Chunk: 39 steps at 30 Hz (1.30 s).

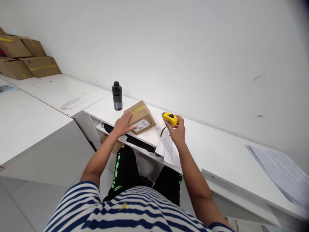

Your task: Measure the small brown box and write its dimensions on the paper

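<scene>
A small cardboard box (148,120) with yellow tape and a white shipping label sits on the white desk. My left hand (123,124) grips its left side, fingertips over the top and thumb along the label face. To the right of the box, my right hand (177,131) is closed around a yellow tape measure (170,119) with black markings, lifted above the desk. Its metal end tab shows at the left, close to the case. White papers (169,149) lie under the right hand, and a thin black strap or cord (163,131) shows beside them.
A black bottle (117,96) stands upright behind the box, to the left. Several cardboard boxes (43,67) are stacked at the far left against the wall. A paper stack (280,170) lies at the right. Below the desktop, a shelf holds dark items (140,143).
</scene>
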### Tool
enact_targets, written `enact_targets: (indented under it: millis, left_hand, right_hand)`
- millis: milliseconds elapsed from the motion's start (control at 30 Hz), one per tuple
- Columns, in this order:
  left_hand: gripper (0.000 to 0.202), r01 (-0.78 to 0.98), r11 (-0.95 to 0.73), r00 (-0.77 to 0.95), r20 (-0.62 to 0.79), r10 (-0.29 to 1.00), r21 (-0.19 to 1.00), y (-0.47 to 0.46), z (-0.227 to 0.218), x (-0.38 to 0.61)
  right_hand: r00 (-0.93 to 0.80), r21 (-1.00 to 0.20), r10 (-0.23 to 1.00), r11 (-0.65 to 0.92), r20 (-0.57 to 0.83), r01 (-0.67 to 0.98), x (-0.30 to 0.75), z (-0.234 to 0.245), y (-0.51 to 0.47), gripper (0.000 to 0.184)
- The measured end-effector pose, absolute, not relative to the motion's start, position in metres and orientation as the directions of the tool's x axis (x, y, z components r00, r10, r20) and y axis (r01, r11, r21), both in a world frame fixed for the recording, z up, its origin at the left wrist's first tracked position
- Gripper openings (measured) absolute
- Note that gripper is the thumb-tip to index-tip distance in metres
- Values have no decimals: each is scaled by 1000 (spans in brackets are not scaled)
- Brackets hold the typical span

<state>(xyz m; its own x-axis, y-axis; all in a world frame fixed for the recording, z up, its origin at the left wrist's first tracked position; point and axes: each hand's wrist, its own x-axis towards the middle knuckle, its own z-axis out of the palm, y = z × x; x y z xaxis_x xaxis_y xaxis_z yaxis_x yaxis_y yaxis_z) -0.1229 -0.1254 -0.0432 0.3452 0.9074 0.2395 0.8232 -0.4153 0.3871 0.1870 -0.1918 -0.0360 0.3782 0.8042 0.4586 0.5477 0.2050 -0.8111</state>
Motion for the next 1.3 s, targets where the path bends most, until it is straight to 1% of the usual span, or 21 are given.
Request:
enact_targets:
  millis: [67, 100, 133, 167, 233, 300, 333, 400, 467, 500, 533, 600, 667, 733, 800, 833, 967, 1033, 1133, 1200, 1300]
  left_hand:
    - [101, 782, -343, 218, 288, 932, 520, -138, -72, -150]
    - [103, 761, -305, 160, 290, 943, 572, -144, -85, -157]
    - [103, 743, -286, 136, 281, 950, 606, -148, -96, -160]
    - [102, 729, -288, 156, 259, 953, 621, -149, -106, -158]
    - [93, 724, -324, 251, 204, 946, 609, -149, -118, -144]
    - [82, 750, -344, 318, 148, 936, 566, -145, -122, -126]
    - [80, 771, -336, 324, 122, 938, 542, -143, -120, -118]
    - [86, 813, -290, 285, 88, 954, 505, -140, -113, -106]
    - [90, 818, -221, 201, 96, 975, 532, -139, -102, -100]
    - [87, 791, -188, 147, 118, 982, 583, -137, -95, -97]
    - [81, 734, -169, 93, 150, 984, 658, -136, -89, -94]
    - [70, 532, -169, 3, 197, 980, 830, -129, -77, -85]
    - [67, 292, -163, -30, 180, 983, 942, -121, -67, -73]
    - [65, 111, -111, -22, 115, 993, 988, -114, -60, -60]
    - [60, 16, -75, -35, 76, 996, 997, -112, -58, -50]
    - [57, -5, -84, -65, 84, 994, 996, -113, -57, -46]
    - [50, -15, -190, -207, 183, 961, 982, -120, -60, -35]
    - [44, -21, -208, -231, 198, 953, 978, -122, -61, -30]
    - [41, -2, -212, -242, 205, 948, 977, -120, -61, -26]
    - [41, 66, -233, -234, 242, 942, 970, -118, -60, -27]
    - [43, 256, -277, -163, 323, 932, 926, -118, -54, -36]
  right_hand:
    - [314, -824, 832, 263, 457, 502, 185, -32, -183, 74]
    - [257, -831, 855, 297, 451, 471, 181, -28, -178, 74]
    - [186, -834, 875, 332, 447, 441, 176, -23, -172, 75]
    - [107, -829, 886, 371, 451, 420, 169, -16, -167, 75]
    - [-50, -781, 876, 452, 480, 431, 154, -1, -157, 71]
    - [-187, -687, 851, 510, 491, 518, 138, 12, -149, 67]
    - [-248, -635, 844, 524, 476, 567, 131, 17, -145, 65]
    - [-335, -558, 844, 530, 418, 638, 120, 23, -138, 64]
    - [-357, -533, 855, 515, 377, 671, 114, 25, -129, 65]
    - [-350, -530, 862, 502, 367, 683, 112, 25, -124, 66]
    - [-338, -527, 869, 489, 361, 695, 111, 25, -119, 65]
    - [-330, -523, 878, 473, 347, 709, 109, 24, -109, 64]
    - [-344, -514, 880, 472, 328, 716, 107, 22, -101, 62]
    - [-351, -481, 883, 466, 312, 743, 104, 21, -96, 60]
    - [-346, -430, 890, 449, 298, 783, 101, 21, -96, 58]
    - [-348, -408, 892, 444, 290, 798, 99, 22, -97, 57]
    - [-391, -370, 883, 465, 261, 804, 102, 27, -104, 57]
    - [-406, -355, 877, 476, 256, 804, 108, 30, -109, 57]
    - [-415, -347, 873, 484, 257, 803, 121, 33, -118, 57]
    - [-408, -366, 878, 476, 251, 800, 129, 34, -123, 56]
    - [-391, -386, 888, 458, 243, 800, 138, 33, -129, 56]
